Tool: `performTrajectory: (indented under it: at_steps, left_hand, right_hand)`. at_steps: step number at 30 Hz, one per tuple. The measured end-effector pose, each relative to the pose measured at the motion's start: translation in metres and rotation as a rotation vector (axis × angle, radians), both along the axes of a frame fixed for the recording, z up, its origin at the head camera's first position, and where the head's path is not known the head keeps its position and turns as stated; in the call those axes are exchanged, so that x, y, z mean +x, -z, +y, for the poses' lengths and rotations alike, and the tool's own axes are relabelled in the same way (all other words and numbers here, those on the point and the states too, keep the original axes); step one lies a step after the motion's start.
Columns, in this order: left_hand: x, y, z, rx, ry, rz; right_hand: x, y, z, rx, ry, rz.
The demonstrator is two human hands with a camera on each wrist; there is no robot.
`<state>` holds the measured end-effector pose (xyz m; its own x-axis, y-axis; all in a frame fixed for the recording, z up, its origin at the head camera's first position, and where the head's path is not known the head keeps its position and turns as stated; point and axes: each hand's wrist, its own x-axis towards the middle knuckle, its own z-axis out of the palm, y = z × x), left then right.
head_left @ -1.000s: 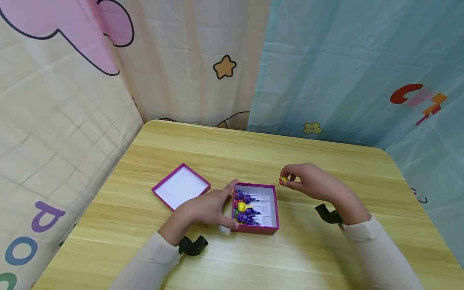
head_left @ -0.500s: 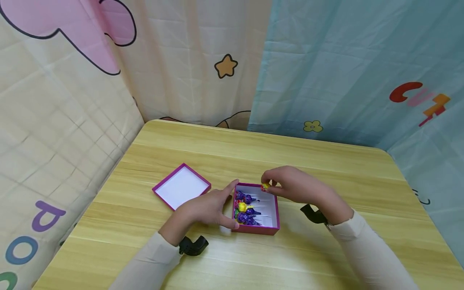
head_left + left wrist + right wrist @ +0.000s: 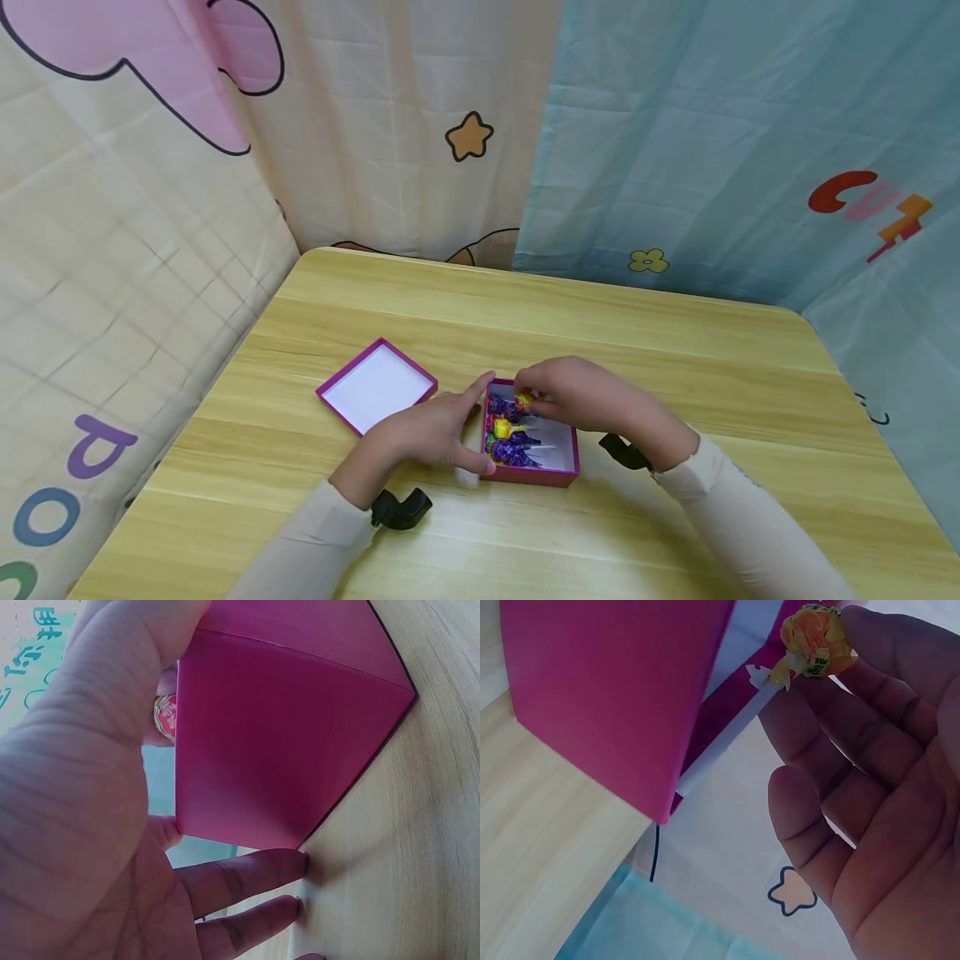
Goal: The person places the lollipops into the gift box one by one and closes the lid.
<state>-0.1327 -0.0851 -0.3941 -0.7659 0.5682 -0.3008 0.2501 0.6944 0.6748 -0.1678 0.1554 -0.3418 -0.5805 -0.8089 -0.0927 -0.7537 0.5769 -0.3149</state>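
A magenta box (image 3: 529,477) with a white inside stands uncovered on the table. Along its left part lie several wrapped lollipops, purple ones (image 3: 504,452) and a yellow one (image 3: 502,428) among them. My left hand (image 3: 427,429) spans the box's left side, thumb at the near corner and a finger at the far one. Over the box's far part, my right hand (image 3: 577,396) pinches a yellow-wrapped lollipop (image 3: 817,641) by its head. Its white stick (image 3: 731,739) slants past the box rim in the right wrist view. The right hand hides the box's far right corner.
The box's lid (image 3: 378,387) lies inside up on the wooden table (image 3: 450,317), left of the box and close to the left hand. Printed curtains (image 3: 405,125) hang behind the table and at both sides.
My right hand has moved left with the yellow lollipop, from beside the box to over its far part. The left hand has stayed at the box.
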Motion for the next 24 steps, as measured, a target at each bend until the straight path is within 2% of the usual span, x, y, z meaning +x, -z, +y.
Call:
performTrajectory:
  at_steps: [7, 13, 24]
  left_hand:
    - [0.0, -0.001, 0.001, 0.004, 0.011, 0.013]
    - [0.0, -0.002, 0.001, 0.009, 0.019, 0.015]
    - [0.0, -0.001, 0.001, 0.004, 0.025, 0.026]
  right_hand:
    - [0.002, 0.003, -0.009, 0.001, -0.028, 0.012]
    - [-0.001, 0.013, -0.016, 0.034, -0.043, 0.01]
    - [-0.002, 0.021, -0.022, 0.054, -0.055, 0.103]
